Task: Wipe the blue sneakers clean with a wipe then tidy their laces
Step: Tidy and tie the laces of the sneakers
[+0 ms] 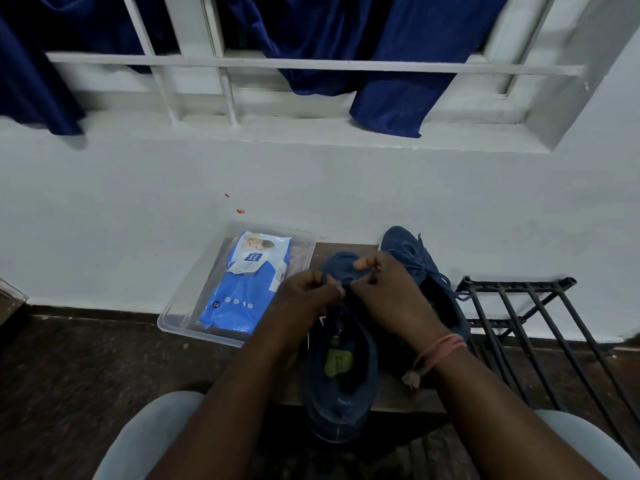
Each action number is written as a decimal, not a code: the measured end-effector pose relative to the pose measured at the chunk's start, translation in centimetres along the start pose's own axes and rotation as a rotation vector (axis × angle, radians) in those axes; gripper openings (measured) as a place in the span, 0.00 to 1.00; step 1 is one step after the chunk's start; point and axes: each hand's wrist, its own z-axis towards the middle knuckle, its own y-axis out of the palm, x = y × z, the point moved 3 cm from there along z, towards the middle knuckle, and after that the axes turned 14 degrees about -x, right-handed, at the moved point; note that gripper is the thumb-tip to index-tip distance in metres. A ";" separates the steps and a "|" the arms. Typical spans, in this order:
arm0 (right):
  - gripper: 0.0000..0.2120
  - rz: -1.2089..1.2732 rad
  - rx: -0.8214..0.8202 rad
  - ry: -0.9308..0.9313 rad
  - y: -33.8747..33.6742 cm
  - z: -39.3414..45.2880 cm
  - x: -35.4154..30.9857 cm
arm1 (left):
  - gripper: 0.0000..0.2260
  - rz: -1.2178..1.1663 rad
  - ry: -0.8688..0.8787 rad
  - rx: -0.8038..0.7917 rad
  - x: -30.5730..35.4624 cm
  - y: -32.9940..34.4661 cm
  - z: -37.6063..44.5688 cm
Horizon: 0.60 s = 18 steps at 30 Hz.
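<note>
Looking down from a head camera, we see two bare forearms reaching forward over a small brown counter [394, 396] set against a white wall.

Both hands meet over the near sneaker [341, 372], a dark blue shoe lying with its heel toward us and its toe toward the wall; a green label shows inside it. The left hand [304, 294] pinches a blue lace [337, 266] between thumb and fingers, its fingers curled. The right hand [384, 289] pinches the same lace just beside it, thumb and fingertips closed on a loop that rises above the shoe's tongue. A pink band [440, 348] circles the right wrist.

The second sneaker [415, 261] lies just behind and to the right of the first, partly hidden by the right hand, its toe close to the wall and its lace trailing loose to the right.

Left of the shoes, a clear plastic tray [173, 322] overhangs the counter's edge and holds a blue pack of wipes [242, 292] lying flat. We cannot see a loose wipe.

To the right stands a black metal rack [519, 306]. Above, a white window grille [221, 64] runs across, with dark blue curtains [398, 81] hanging over the sill. Our pale grey trouser knees show at the bottom corners.
</note>
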 end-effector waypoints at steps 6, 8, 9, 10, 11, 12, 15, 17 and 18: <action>0.06 1.211 -0.097 -0.128 -1.6 -0.1 -1.1 | 0.04 -0.343 0.197 0.076 0.1 -1.3 1.5; 0.07 1.176 0.112 -0.267 -3.5 -0.3 -1.0 | 0.05 -0.324 0.217 0.168 -0.3 -1.9 2.1; 0.10 1.012 0.209 -0.318 -4.4 -0.7 -1.0 | 0.04 -0.289 0.225 0.230 -0.3 -2.2 2.3; 0.12 0.800 0.268 -0.341 -5.0 -0.9 -1.0 | 0.04 -0.249 0.239 0.286 -0.5 -2.6 2.5; 0.12 0.574 0.290 -0.334 -5.4 -1.0 -1.0 | 0.05 -0.164 0.268 0.350 -0.4 -2.9 2.6; 0.12 0.363 0.292 -0.316 -5.6 -1.0 -0.9 | 0.07 -0.013 0.307 0.424 -0.3 -3.3 2.8; 0.13 -0.139 0.327 -0.287 -5.0 -0.5 -0.5 | 0.13 0.568 0.407 0.537 0.0 -3.6 3.4; 0.10 -0.485 0.385 -0.201 -4.0 0.0 -0.2 | 0.14 0.904 0.345 0.537 -0.5 -3.6 4.0; 0.08 -0.663 0.437 -0.153 -3.6 0.2 -0.1 | 0.13 1.074 0.295 0.547 -0.8 -3.4 4.3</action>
